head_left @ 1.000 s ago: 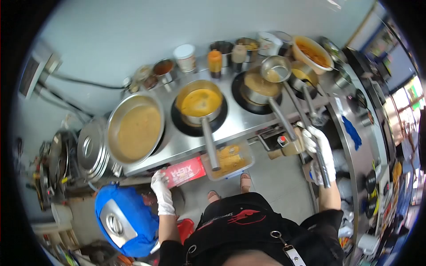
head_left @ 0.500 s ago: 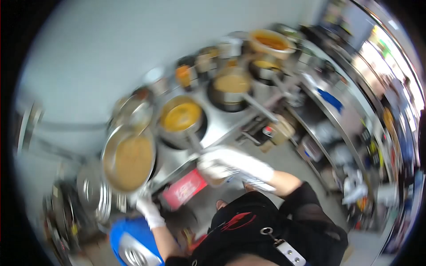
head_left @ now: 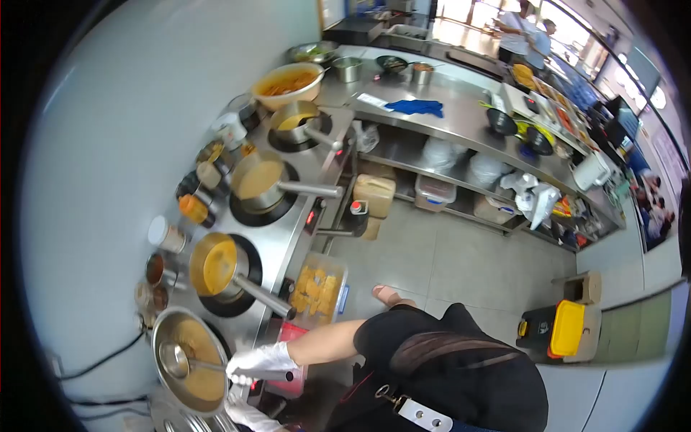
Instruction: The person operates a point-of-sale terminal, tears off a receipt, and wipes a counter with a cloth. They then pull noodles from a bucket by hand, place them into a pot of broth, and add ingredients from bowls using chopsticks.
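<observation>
My right hand, in a white glove, is closed around the handle of a metal ladle. The ladle's cup is over the tan liquid inside a large metal bowl at the lower left. My left hand, also gloved, is closed at the bowl's right rim, with its fingers partly hidden. Just above the bowl, a saucepan of yellow liquid sits on a burner, its handle pointing toward the lower right.
Two more saucepans stand on the stove, with jars along the wall. A tub of yellow pieces is beside the stove. A steel counter holds a blue cloth. People stand far back. A yellow-lidded bin is at right.
The view has turned. My right hand has moved from beside the yellow saucepan's handle to the large bowl, and now grips the ladle. My left hand is still at the bowl's rim.
</observation>
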Available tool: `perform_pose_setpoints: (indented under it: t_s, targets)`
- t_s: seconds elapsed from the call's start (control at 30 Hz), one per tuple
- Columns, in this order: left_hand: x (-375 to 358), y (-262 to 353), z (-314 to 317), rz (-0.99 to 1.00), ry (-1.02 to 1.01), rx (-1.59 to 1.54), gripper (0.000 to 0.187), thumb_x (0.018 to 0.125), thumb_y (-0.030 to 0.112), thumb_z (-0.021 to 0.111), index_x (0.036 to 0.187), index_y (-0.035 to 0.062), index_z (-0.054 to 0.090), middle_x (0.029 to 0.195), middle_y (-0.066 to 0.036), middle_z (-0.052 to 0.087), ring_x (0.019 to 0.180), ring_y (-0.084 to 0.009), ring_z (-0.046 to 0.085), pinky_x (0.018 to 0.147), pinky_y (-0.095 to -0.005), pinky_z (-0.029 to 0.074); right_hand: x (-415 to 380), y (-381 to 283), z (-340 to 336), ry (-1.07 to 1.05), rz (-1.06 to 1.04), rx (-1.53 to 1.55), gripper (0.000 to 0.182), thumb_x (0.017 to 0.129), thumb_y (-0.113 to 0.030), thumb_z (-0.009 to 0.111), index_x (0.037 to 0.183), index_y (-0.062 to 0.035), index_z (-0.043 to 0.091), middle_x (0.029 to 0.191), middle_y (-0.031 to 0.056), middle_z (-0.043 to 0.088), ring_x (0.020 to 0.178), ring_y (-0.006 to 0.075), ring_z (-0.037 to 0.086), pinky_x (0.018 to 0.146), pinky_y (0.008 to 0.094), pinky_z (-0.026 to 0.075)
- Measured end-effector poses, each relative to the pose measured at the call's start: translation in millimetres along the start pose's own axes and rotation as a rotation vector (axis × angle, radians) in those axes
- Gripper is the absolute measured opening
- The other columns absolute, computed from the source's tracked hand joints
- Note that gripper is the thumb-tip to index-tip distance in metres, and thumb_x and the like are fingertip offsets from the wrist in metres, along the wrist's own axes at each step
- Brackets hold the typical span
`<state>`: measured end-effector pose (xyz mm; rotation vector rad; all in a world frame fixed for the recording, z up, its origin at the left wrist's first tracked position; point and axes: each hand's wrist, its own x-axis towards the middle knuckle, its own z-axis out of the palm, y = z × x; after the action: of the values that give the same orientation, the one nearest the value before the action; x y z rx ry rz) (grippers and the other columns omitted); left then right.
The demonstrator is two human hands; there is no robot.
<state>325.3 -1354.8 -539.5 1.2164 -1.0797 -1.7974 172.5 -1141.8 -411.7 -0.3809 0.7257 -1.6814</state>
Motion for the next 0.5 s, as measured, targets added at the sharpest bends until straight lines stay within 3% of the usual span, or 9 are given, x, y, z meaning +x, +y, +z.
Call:
perform_pose_setpoints:
  t_s: [0.07,0.1,0.13,0.17,0.2,0.27,0.3,0.4,0.5]
  targets:
    - [19,-7,-15,-0.078,-0.046,-0.083,0.055,0.095,0.021,0.036,0.134,-0.0168,0.026,0.141,-0.030,0.028,0.134,-0.0338,0.030,0.113,-0.0414,0.022,14,12,-6,0.021,-0.002,-0.028,0.023,0.087,-0.022,0.047,0.071,-0.0084,0.056,0.062,0.0000,0.053,0.052,0.0103,0.048,0.050,0.0272,0.040]
    - [30,-11,-24,-0.118,-0.067,-0.123,0.055,0.095,0.020,0.039,0.133,-0.0177,0.026,0.140,-0.030,0.030,0.133,-0.0347,0.031,0.112,-0.0426,0.024,20,20,-12,-0.077,-0.090,0.088,0.029,0.090,-0.029,0.048,0.076,-0.0059,0.058,0.065,0.0028,0.055,0.055,0.0138,0.051,0.051,0.0299,0.042]
    - [6,1,-15,-0.112,-0.168,-0.148,0.055,0.096,0.024,0.020,0.143,-0.0032,0.014,0.153,-0.017,0.005,0.142,-0.0231,0.003,0.116,-0.0343,0.003,-8,-6,1,0.030,0.022,0.017,0.037,0.092,-0.036,0.045,0.086,-0.0018,0.058,0.074,0.0061,0.058,0.061,0.0165,0.054,0.057,0.0305,0.045]
    - [12,-2,-13,-0.071,-0.046,-0.142,0.054,0.095,0.020,0.037,0.133,-0.0172,0.026,0.142,-0.029,0.029,0.135,-0.0328,0.028,0.113,-0.0416,0.022,-39,-37,13,0.138,0.130,-0.066,0.048,0.095,-0.043,0.043,0.097,0.0024,0.058,0.084,0.0094,0.062,0.068,0.0191,0.056,0.063,0.0310,0.047]
    - [12,-2,-16,-0.061,-0.024,-0.111,0.054,0.095,0.019,0.037,0.134,-0.0157,0.026,0.143,-0.027,0.027,0.136,-0.0327,0.026,0.113,-0.0410,0.022,-28,-20,-3,0.047,0.160,-0.063,0.055,0.095,-0.048,0.041,0.103,0.0044,0.056,0.090,0.0120,0.063,0.073,0.0209,0.059,0.066,0.0306,0.048]
    - [42,-18,-39,-0.059,0.036,-0.117,0.048,0.095,0.020,0.040,0.130,-0.0128,0.035,0.137,-0.024,0.038,0.129,-0.0316,0.037,0.109,-0.0390,0.028,-16,13,-48,-0.093,0.174,-0.021,0.065,0.093,-0.056,0.039,0.106,0.0051,0.057,0.097,0.0152,0.065,0.081,0.0228,0.064,0.071,0.0316,0.052]
    - [45,-19,-43,-0.061,0.080,-0.090,0.045,0.095,0.020,0.041,0.128,-0.0108,0.038,0.134,-0.021,0.043,0.124,-0.0300,0.043,0.107,-0.0378,0.031,-52,-16,-49,-0.024,0.280,-0.287,0.061,0.093,-0.053,0.043,0.104,0.0043,0.058,0.094,0.0145,0.065,0.082,0.0218,0.065,0.073,0.0324,0.053]
    - [-1,-1,-13,-0.029,0.223,-0.096,0.039,0.096,0.022,0.043,0.125,-0.0048,0.045,0.126,-0.015,0.052,0.114,-0.0249,0.051,0.100,-0.0351,0.037,-117,-13,-115,-0.128,0.251,-0.173,0.049,0.091,-0.048,0.052,0.104,-0.0015,0.060,0.090,0.0100,0.065,0.083,0.0188,0.065,0.075,0.0297,0.054]
    - [-28,-11,-22,0.001,0.334,0.006,0.037,0.096,0.025,0.046,0.122,0.0004,0.048,0.118,-0.008,0.057,0.102,-0.0206,0.057,0.089,-0.0333,0.043,-206,-61,-195,0.012,0.359,-0.176,0.039,0.089,-0.036,0.059,0.107,-0.0008,0.061,0.094,0.0114,0.066,0.083,0.0202,0.066,0.074,0.0294,0.054]
